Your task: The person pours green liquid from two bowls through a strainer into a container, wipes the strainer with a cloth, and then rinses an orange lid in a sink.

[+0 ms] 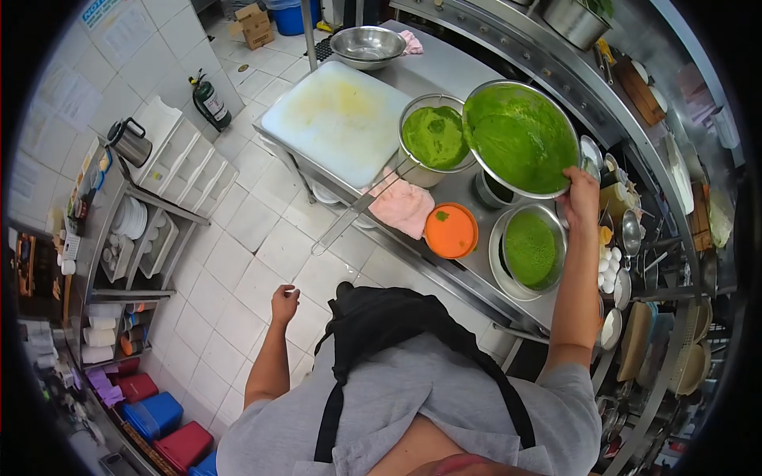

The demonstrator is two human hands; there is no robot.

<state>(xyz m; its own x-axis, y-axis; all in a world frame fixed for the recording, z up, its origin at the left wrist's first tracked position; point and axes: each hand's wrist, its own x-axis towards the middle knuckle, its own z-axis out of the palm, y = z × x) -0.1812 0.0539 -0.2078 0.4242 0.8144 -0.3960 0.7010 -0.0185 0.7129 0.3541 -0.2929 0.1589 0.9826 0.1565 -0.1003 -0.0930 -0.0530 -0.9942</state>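
My right hand (pixel 582 197) grips the rim of a large metal bowl (pixel 520 139) coated inside with thick green purée. The bowl is tilted, its far side against a sieve (pixel 435 135) that holds more green purée over a metal pot. The sieve's long wire handle (pixel 353 218) reaches out past the table edge. My left hand (pixel 286 304) hangs over the floor, away from the table, fingers curled; a small pale spot shows at the fingertips. Nearer me are an orange container lid (pixel 452 232) with a green blob and a bowl of frothy green liquid (pixel 530 247).
A pink cloth (pixel 406 205) lies by the white cutting board (pixel 332 115). Metal bowls (pixel 367 46) stand at the table's far end. A dark container (pixel 494 190) sits under the tilted bowl. Eggs (pixel 609 266) and utensils crowd the right side. Shelving (pixel 127 238) stands left.
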